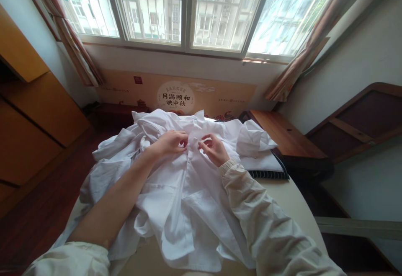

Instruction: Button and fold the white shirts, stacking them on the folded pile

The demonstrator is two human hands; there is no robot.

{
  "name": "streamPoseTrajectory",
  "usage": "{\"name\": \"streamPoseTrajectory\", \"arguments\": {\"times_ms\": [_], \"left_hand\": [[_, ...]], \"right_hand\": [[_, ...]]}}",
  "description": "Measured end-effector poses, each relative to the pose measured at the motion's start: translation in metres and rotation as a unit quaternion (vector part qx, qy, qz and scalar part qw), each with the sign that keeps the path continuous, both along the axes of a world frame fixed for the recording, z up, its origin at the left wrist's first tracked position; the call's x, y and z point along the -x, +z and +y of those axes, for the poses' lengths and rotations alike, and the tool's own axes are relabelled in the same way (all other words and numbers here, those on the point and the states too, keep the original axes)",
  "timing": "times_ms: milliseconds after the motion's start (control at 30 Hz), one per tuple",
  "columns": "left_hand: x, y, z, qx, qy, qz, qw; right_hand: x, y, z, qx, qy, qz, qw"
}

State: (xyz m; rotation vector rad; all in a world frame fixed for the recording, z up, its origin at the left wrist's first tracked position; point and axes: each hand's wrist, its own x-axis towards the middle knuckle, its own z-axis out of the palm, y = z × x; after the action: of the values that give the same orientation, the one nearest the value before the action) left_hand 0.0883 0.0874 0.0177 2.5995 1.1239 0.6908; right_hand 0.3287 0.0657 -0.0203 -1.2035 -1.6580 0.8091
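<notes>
A white buttoned coat [176,202] with patch pockets lies rumpled over the table, its button front running down the middle. My left hand [174,141] is at the upper part of that front, its fingers curled and pinched on the cloth. Just across the button line, my right hand [213,148] pinches a small raised bit of the coat's edge between thumb and fingertips. A small gap separates the two hands. Whether a button sits between the fingers is too small to tell. One sleeve spreads to the right; more white cloth is bunched at the left.
The pale round-edged table [300,213] carries the coat and a dark striped item [270,174] under its right side. Behind stand a printed panel [232,96] and a barred window [150,8]. A wooden bench [289,135] is at right, a cabinet [34,121] at left.
</notes>
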Motion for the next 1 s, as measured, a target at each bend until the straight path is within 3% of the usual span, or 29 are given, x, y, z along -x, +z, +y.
{"name": "streamPoseTrajectory", "arguments": {"times_ms": [167,267,533,700,833,1000], "left_hand": [[-0.001,0.014,-0.026,0.110,-0.025,-0.025,0.993],[-0.003,0.008,-0.042,0.141,0.007,-0.002,0.990],[-0.014,-0.036,-0.063,0.190,0.072,-0.125,0.971],[-0.011,-0.045,-0.068,0.235,0.065,-0.200,0.949],[-0.014,-0.047,-0.073,0.231,0.091,-0.222,0.943],[-0.024,-0.055,-0.079,0.279,0.125,-0.235,0.923]], "right_hand": [[0.003,-0.001,-0.047,-0.096,0.053,-0.087,0.990],[0.005,-0.009,-0.060,-0.105,0.096,-0.133,0.981],[0.009,-0.035,-0.056,-0.096,0.079,-0.122,0.985],[0.012,-0.036,-0.060,-0.095,0.061,-0.141,0.984],[0.017,-0.034,-0.062,-0.084,0.036,-0.167,0.982],[0.022,-0.037,-0.062,-0.073,-0.025,-0.194,0.978]]}}
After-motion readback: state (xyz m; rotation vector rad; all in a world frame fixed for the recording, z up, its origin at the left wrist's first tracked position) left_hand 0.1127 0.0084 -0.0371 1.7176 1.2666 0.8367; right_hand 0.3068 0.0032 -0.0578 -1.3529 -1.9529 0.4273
